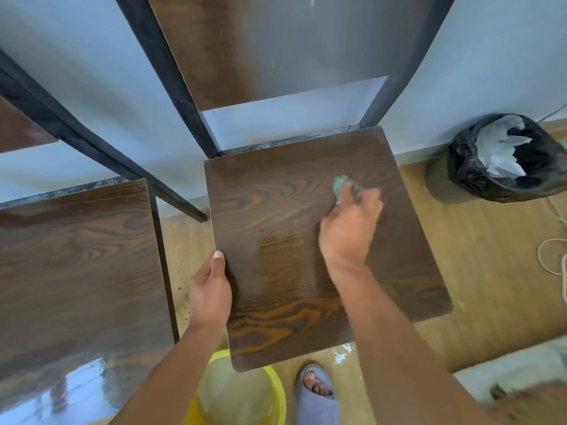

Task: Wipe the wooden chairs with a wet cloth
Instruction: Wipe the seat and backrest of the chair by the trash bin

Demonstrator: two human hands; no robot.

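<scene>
A dark wooden chair seat (276, 204) with a black metal frame fills the middle of the head view; its wooden backrest (276, 47) rises at the top. My right hand (349, 228) presses a small green cloth (342, 184) onto the far right part of the seat, and the cloth is mostly hidden under my fingers. A wet sheen shows on the seat just left of that hand. My left hand (210, 292) grips the seat's left edge, thumb on top.
A second wooden chair seat (76, 271) stands close on the left. A yellow bucket (277, 391) of water sits on the floor under the seat's near edge, beside my grey slipper (316, 397). A black-lined bin (506, 157) stands right, with cord (552, 256) on the floor.
</scene>
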